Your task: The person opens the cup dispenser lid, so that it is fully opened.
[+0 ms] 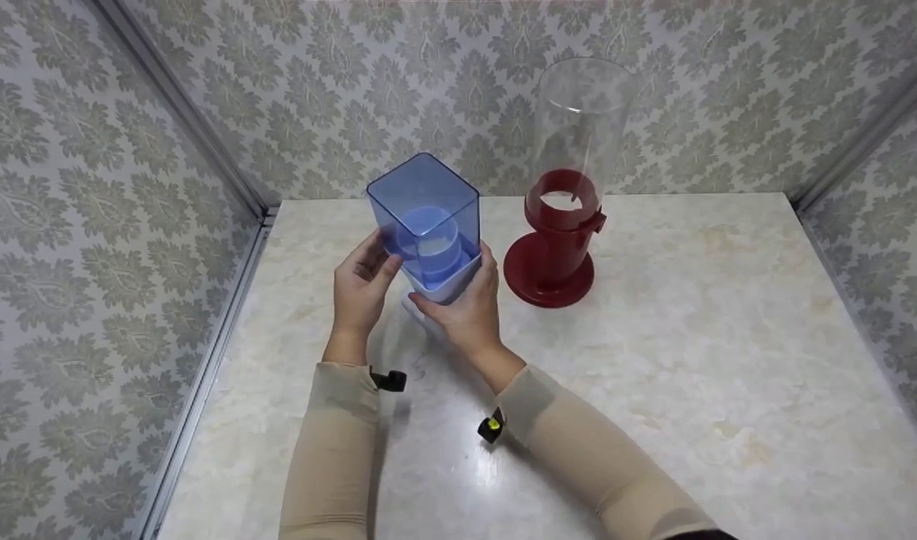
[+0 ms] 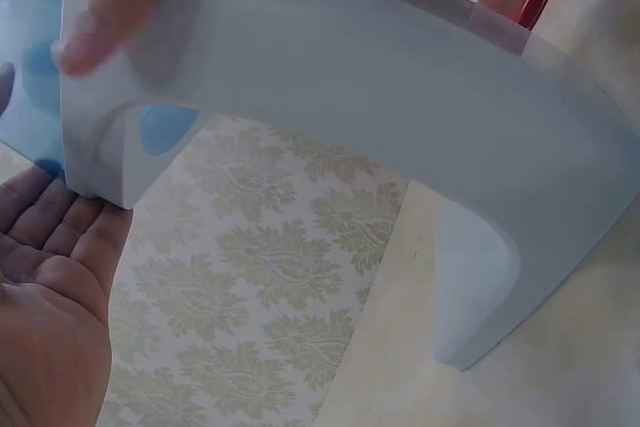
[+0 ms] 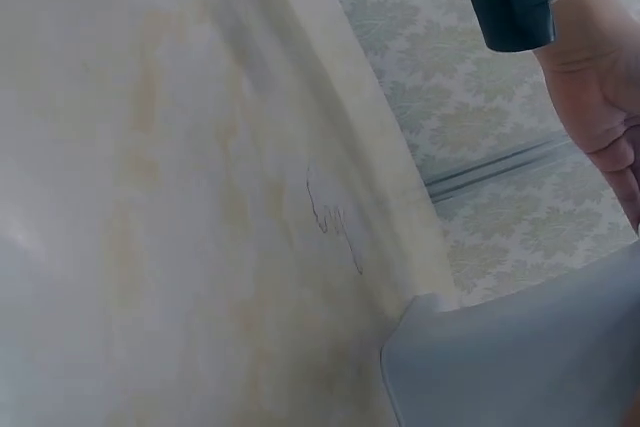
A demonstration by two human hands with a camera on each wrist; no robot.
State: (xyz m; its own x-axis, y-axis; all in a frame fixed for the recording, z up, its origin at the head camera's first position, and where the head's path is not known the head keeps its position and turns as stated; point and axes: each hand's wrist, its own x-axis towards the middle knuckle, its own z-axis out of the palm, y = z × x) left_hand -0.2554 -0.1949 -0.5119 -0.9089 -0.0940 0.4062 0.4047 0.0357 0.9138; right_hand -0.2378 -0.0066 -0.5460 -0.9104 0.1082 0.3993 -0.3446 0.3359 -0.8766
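The blue-and-white container (image 1: 449,288) is held between the person's two hands, and everything else can be placed from it. The left hand (image 1: 361,289) is at the container's left side, gripping it, with the thumb at the near left edge where the blue box (image 1: 425,184) meets the white body (image 2: 330,77). The right hand (image 1: 470,304) grips the container from its right side, the thumb lying across the front of the white body and the fingers up along the side. The blue box forms the container's top, see-through and open upward, with a round blue ring (image 1: 440,262) inside. Below, the white body curves down to a foot over the worktop (image 1: 691,360); whether it bears weight there, I cannot tell. To the right of the container, near but apart from the right hand, a red stand (image 1: 552,274) rests upright on the worktop, topped by a clear tube (image 1: 578,142). Patterned wallpaper (image 1: 428,90) rises behind the container.
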